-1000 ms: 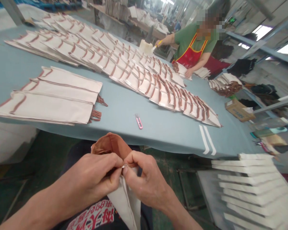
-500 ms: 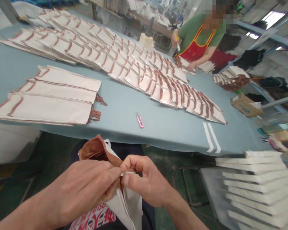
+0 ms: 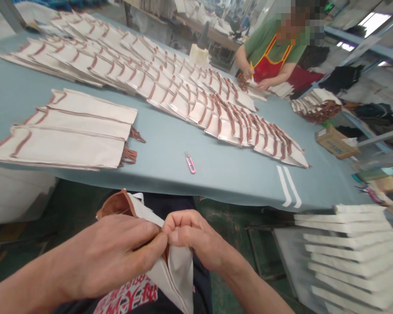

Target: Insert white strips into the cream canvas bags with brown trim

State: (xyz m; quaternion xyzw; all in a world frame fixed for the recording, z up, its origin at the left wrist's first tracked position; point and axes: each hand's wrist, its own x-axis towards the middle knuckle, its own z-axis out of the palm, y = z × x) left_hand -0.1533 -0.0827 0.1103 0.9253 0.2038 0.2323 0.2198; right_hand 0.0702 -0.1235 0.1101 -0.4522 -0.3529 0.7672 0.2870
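Observation:
A cream cloth bag [image 3: 180,266] with brown lining and red printed characters rests on my lap. My left hand [image 3: 118,253] pinches its top edge, fingers pressed together. Right beside it, my right hand [image 3: 194,235] grips the same edge, its thumb and curled fingertips meeting my left fingertips. What lies between the fingertips is hidden. Left of the hands the bag's mouth gapes and shows brown lining, with a short white strap behind it. Pink thread snips [image 3: 190,164] lie on the table in front of me.
The blue-green table [image 3: 163,161] bears long overlapping rows of cream bags [image 3: 183,102] with brown edging, and a smaller stack [image 3: 75,139] at left. Two white strips [image 3: 288,186] lie near its edge. Folded cream cloths [image 3: 356,257] are piled at lower right. Across the table works a person [image 3: 268,61].
Both hands stay at the bag's edge; my left fingers have straightened a little and the bag's open mouth has shifted left. The person opposite has lowered a yellow-handled tool to the bags.

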